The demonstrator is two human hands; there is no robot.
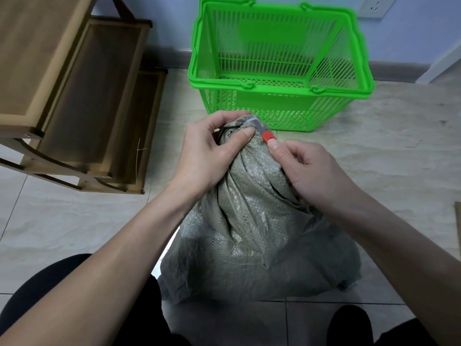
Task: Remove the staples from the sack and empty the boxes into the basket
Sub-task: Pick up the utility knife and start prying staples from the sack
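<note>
A grey-green woven sack (252, 233) stands on the tiled floor (399, 151) between the person's knees, bulging with contents hidden by the cloth. Its neck is bunched and bound with a pale tie (250, 120). The left hand (207, 151) grips the neck, thumb pressed against the cloth just under the tie. The right hand (311, 168) pinches the red handle of a small cutter (265, 132), its blade touching the tie. Just beyond the sack, a green basket (279, 101) with nothing in it sits by the wall. A wooden shelf (74, 101) stands at the left.
</note>
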